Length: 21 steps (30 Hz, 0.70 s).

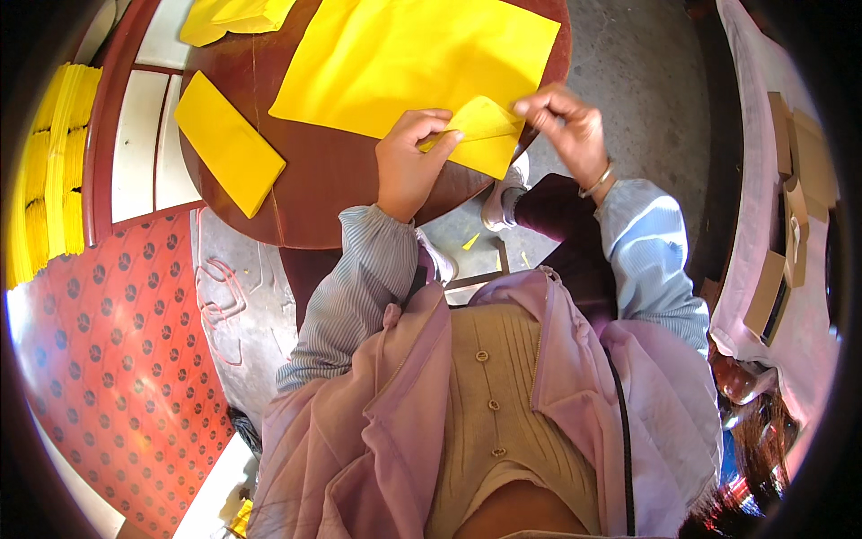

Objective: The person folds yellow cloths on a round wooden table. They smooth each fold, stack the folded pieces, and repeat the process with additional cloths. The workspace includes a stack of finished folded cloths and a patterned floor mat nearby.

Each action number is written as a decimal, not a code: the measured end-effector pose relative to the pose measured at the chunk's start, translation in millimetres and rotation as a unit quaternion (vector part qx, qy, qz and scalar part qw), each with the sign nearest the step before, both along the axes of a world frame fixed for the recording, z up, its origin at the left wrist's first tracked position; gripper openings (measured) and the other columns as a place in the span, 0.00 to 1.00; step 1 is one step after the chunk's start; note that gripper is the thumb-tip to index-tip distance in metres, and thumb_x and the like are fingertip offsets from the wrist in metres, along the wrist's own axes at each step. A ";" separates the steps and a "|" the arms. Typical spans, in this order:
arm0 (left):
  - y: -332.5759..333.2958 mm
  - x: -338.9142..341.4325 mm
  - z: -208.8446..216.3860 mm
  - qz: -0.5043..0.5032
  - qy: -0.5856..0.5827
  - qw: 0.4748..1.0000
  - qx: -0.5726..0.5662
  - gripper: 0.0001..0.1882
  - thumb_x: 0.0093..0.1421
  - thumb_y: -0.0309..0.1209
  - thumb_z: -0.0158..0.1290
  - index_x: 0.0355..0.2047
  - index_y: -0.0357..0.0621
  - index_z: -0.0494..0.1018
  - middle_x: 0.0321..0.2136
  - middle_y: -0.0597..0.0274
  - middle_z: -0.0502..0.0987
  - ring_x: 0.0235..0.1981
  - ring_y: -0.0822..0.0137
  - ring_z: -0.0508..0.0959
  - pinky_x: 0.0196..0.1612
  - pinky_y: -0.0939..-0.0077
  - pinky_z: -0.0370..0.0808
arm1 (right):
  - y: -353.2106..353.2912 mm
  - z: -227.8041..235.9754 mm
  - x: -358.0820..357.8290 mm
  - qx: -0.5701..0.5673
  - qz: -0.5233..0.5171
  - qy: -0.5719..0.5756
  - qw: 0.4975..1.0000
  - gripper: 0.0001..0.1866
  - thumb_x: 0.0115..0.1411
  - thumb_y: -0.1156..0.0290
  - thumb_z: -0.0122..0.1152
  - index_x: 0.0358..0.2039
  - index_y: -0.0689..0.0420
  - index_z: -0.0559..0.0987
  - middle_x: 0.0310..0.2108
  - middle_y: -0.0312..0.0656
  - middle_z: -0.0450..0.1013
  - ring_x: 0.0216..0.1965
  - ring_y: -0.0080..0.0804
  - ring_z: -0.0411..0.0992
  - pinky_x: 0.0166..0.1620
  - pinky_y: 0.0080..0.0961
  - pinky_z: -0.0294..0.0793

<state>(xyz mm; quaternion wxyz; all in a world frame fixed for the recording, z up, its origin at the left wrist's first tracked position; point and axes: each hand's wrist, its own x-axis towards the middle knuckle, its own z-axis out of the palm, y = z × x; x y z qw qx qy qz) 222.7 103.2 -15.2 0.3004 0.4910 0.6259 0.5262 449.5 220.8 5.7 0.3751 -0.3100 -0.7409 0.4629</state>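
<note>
My left hand (415, 162) pinches a small folded yellow piece (485, 148) between thumb and fingers, above the near edge of the round table. A flap with a pointed top and a slanting fold line shows on it; paper or cloth, I cannot tell which. My right hand (575, 135) is just to the right of the piece, thumb and forefinger pinched together by its upper right edge. Whatever those fingertips hold is too small to make out. Beyond both hands a large yellow sheet (413, 63) lies spread on the table.
The dark red round table (310, 193) also bears a folded yellow strip (230, 144) at left and a yellow bundle (235, 18) at the back. Stacked yellow bundles (54, 171) stand far left. Cardboard boxes (795, 225) sit on a pink cloth at right. Yellow scraps (470, 242) lie on the floor.
</note>
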 end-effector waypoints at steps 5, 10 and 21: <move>-4.9 -0.3 4.4 0.002 0.018 1.000 0.003 0.08 0.58 0.24 0.68 0.37 0.34 0.82 0.43 0.51 0.86 0.44 0.58 0.86 0.46 0.73 0.81 | 104.8 -0.8 -38.0 0.186 -0.110 -0.046 0.975 0.14 0.72 0.60 0.66 0.43 0.57 0.89 0.38 0.40 0.83 0.40 0.26 0.81 0.45 0.24 0.80; -6.8 1.6 18.9 -0.003 -0.001 0.999 -0.048 0.07 0.60 0.22 0.66 0.37 0.33 0.81 0.44 0.49 0.86 0.45 0.56 0.86 0.46 0.69 0.82 | 243.3 -12.2 -116.7 0.304 -0.126 -0.144 0.933 0.18 0.69 0.68 0.63 0.57 0.58 0.81 0.54 0.52 0.78 0.57 0.51 0.76 0.60 0.37 0.75; -5.9 -1.2 22.3 -0.022 0.041 0.997 -0.063 0.06 0.59 0.22 0.66 0.36 0.34 0.81 0.43 0.50 0.85 0.43 0.58 0.85 0.41 0.70 0.81 | 318.0 -30.8 -164.1 0.330 -0.123 -0.483 0.801 0.31 0.76 0.48 0.48 0.73 0.50 0.68 0.76 0.39 0.61 0.74 0.45 0.59 0.73 0.61 0.55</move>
